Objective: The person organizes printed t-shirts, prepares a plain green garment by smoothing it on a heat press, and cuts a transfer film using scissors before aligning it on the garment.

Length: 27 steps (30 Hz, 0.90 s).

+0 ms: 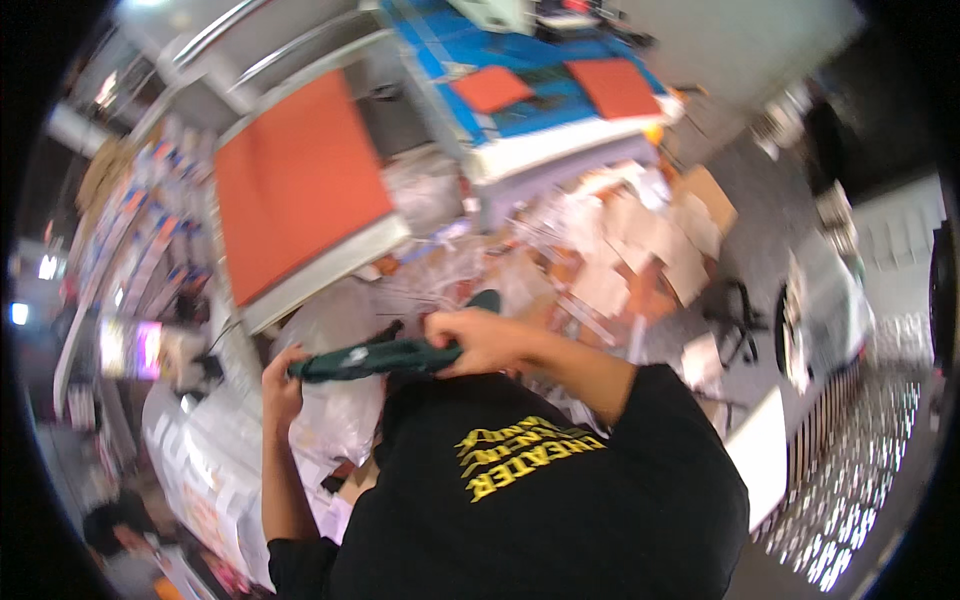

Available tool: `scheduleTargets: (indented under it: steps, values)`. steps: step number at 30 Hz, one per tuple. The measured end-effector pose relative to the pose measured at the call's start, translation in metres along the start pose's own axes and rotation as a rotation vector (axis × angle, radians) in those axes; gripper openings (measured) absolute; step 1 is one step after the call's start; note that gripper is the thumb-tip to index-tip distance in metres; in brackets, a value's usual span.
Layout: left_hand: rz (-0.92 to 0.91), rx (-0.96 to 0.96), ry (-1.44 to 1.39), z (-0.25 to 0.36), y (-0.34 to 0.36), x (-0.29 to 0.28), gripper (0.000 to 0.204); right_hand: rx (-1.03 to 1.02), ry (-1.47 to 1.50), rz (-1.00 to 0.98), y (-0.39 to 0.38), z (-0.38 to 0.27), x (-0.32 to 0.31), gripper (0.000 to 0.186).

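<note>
A dark green folded cloth [375, 360] with a small pale mark is stretched between my two hands, in front of my chest. My left hand [283, 383] is closed around its left end. Near its other end, my right hand [475, 340] has its fingers wrapped over the fabric, and a bit of green [486, 300] shows beyond the knuckles. Motion blur hides the finer details of the cloth, so I cannot make out whether it is a garment.
An orange-red topped table [300, 180] stands ahead on the left. Beyond is a blue-topped table [445, 50] with red pads [612, 88]. Cardboard pieces [640, 235] and clear plastic [425, 185] are heaped below. A wheeled chair [738, 320] stands right; another person [125, 525] is at lower left.
</note>
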<state>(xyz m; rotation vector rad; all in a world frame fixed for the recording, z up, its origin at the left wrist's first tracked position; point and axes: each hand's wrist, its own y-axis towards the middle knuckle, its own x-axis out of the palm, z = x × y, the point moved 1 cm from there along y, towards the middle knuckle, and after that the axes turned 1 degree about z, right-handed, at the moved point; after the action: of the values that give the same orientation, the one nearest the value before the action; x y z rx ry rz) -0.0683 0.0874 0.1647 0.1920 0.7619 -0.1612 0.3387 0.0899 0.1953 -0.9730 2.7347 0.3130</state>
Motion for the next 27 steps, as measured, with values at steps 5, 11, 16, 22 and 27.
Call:
scheduleTargets:
  steps: [5, 11, 16, 22, 27]
  values:
    - [0.074, -0.102, -0.129, 0.068, 0.019, -0.071, 0.014, 0.249, -0.557, 0.13, 0.024, -0.042, -0.055, 0.021]
    - [0.157, -0.002, 0.315, 0.056, 0.056, -0.189, 0.021, 0.261, -0.589, 0.558, 0.082, -0.086, -0.083, 0.016]
    - [0.354, 0.147, 0.24, 0.002, 0.1, -0.22, 0.021, 0.285, -0.581, 0.856, 0.134, -0.078, -0.081, 0.017]
    - [0.3, 0.045, 0.029, -0.049, 0.14, -0.235, 0.019, 0.435, -0.774, 1.057, 0.173, -0.093, -0.075, 0.013]
    - [0.33, 0.187, 0.028, -0.043, 0.152, -0.241, 0.023, 0.392, -0.678, 0.943, 0.177, -0.075, -0.091, 0.023]
